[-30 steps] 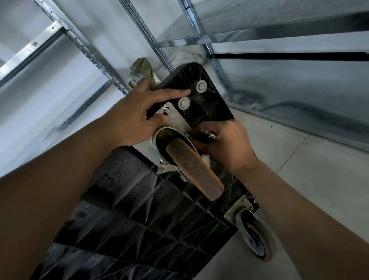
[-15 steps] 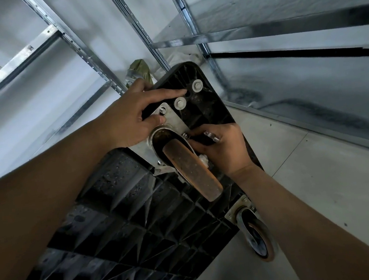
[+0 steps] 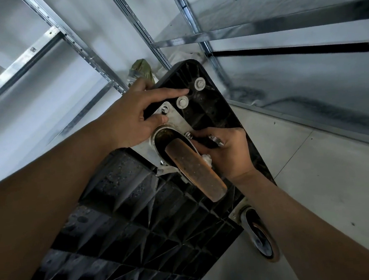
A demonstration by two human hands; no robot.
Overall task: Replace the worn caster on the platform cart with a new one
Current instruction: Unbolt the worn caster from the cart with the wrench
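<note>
Head view showed the worn caster (image 3: 195, 172), stiff and probably heavy, bolted under the tipped-up platform cart (image 3: 131, 233); the left hand (image 3: 132, 115) lay flat-fingered, thumb pressing the mounting plate (image 3: 175, 118), the right hand (image 3: 227, 151) curled round a small metal tool (image 3: 217, 140) beside the wheel, whose fork looked the surest hold.

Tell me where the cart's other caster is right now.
Head view, lower right: the other caster sits on the upturned cart's right edge, below the worn caster and just left of the right forearm.
</note>
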